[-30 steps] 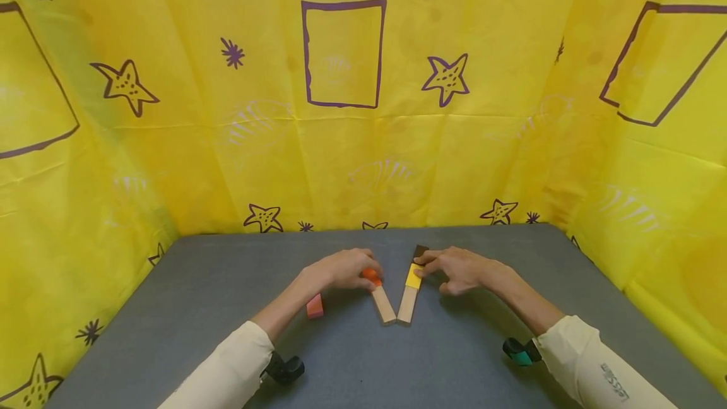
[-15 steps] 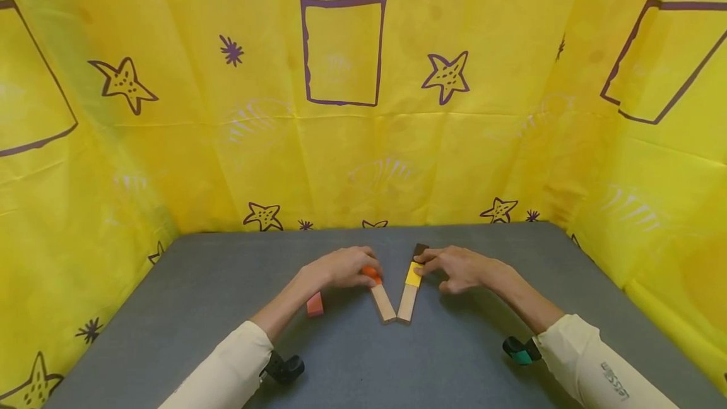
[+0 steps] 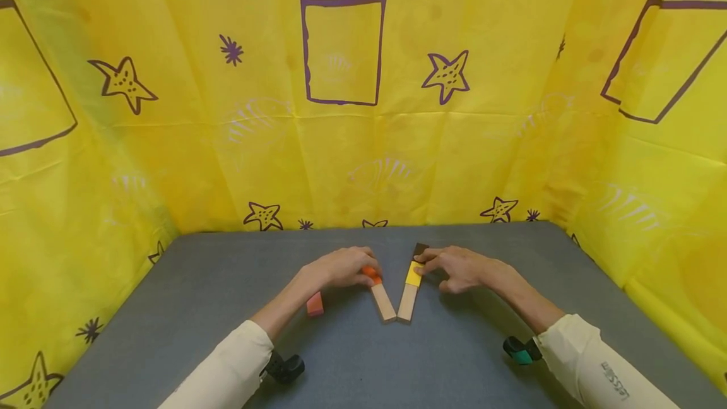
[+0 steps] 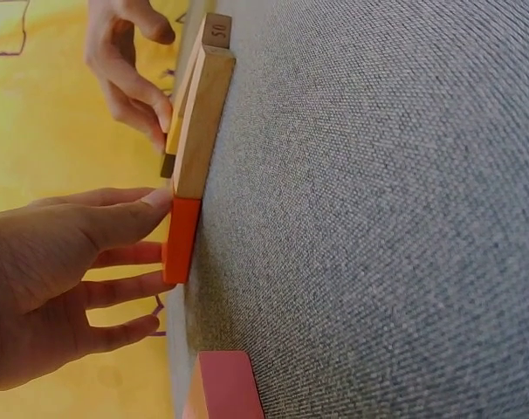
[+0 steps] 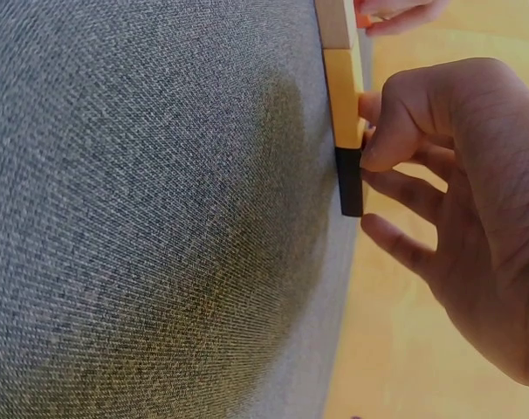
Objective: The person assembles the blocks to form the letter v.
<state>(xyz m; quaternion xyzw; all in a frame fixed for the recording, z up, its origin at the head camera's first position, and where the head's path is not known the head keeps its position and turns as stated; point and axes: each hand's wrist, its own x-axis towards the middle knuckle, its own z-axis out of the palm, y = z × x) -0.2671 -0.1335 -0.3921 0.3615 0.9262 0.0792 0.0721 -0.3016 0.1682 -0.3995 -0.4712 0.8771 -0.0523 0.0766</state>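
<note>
Two plain wooden blocks, the left one (image 3: pixel 383 304) and the right one (image 3: pixel 406 303), lie on a grey table in a V, their near ends meeting. At the left one's far end is an orange block (image 4: pixel 182 240); my left hand (image 3: pixel 343 267) holds it between thumb and fingers. The right one continues into a yellow block (image 3: pixel 413 275), then a black block (image 5: pixel 349 182). My right hand (image 3: pixel 460 269) rests fingertips on the yellow and black blocks, its thumb standing apart from them in the left wrist view. A pinkish-red block (image 3: pixel 315 303) lies beneath the left forearm.
Yellow cloth (image 3: pixel 352 144) with printed stars and squares walls the grey table (image 3: pixel 431 371) at the back and both sides. Black straps (image 3: pixel 286 368) with devices sit at both wrists, below the cream sleeves (image 3: pixel 227 365).
Both hands and all the blocks keep practically the same places. The view has shifted very slightly.
</note>
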